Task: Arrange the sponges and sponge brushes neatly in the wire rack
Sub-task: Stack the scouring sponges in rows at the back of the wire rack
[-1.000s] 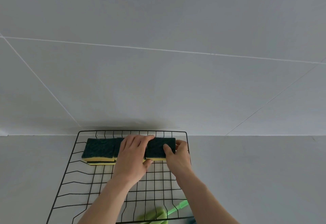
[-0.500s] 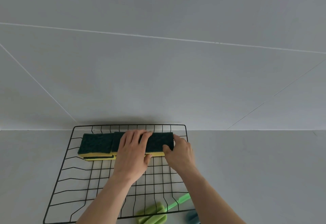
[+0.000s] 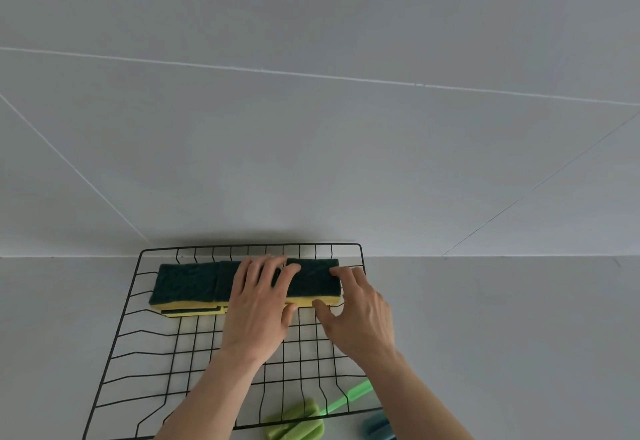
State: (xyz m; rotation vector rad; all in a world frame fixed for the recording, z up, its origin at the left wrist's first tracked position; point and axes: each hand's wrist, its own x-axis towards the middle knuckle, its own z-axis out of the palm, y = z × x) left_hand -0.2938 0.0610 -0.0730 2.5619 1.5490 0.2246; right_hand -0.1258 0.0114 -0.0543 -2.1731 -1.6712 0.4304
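Black wire makes up the rack (image 3: pixel 114 346) in front of you on the pale grey counter (image 3: pixel 519 335), pushed against the tiled wall (image 3: pixel 311 145). Along its far edge lies a row of sponges (image 3: pixel 187 282), dark green on top and yellow beneath, with another partly visible under the left ones. Your left hand (image 3: pixel 258 304) lies flat over the middle of the row, fingers spread. Your right hand (image 3: pixel 360 315) is open at the right-end sponge (image 3: pixel 313 280), fingertips on its top, thumb at its yellow front edge. A light green sponge brush (image 3: pixel 304 422) lies at the rack's near edge, a blue one (image 3: pixel 379 426) just right of it.
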